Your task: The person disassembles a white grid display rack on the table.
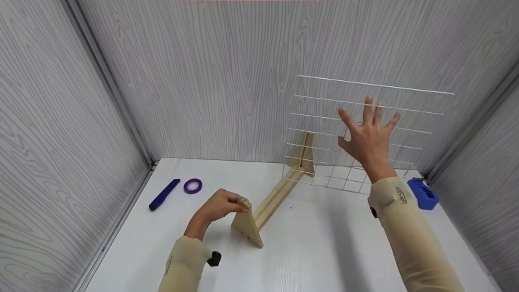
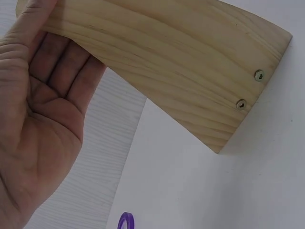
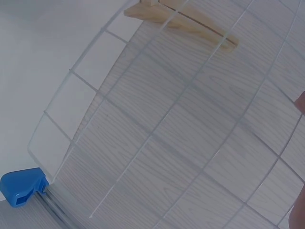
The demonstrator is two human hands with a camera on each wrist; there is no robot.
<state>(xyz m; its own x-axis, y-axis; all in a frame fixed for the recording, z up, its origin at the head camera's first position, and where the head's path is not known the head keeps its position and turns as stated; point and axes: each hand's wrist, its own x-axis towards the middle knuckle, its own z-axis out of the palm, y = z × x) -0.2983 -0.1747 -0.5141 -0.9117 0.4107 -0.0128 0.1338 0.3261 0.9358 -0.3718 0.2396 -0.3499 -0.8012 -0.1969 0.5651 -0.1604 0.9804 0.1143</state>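
A wooden stand (image 1: 275, 198) lies on the white table (image 1: 324, 251): a long grooved rail with a triangular foot at each end. My left hand (image 1: 239, 205) grips the tip of the near foot (image 1: 246, 227), fingers curled over its top. The left wrist view shows the palm (image 2: 43, 109) beside that foot (image 2: 181, 62), thumb on its upper edge. A white wire grid panel (image 1: 365, 83) stands at the back right by the far foot (image 1: 304, 156). My right hand (image 1: 367, 121) is open, fingers spread in front of the grid (image 3: 152, 136); whether it touches is unclear.
A purple pen-like tool (image 1: 164, 194) and a purple tape ring (image 1: 193, 185) lie at the table's left. A blue plastic object (image 1: 423, 194) sits in the back right corner, beside the grid's lower edge. Grey wood-grain walls close in three sides.
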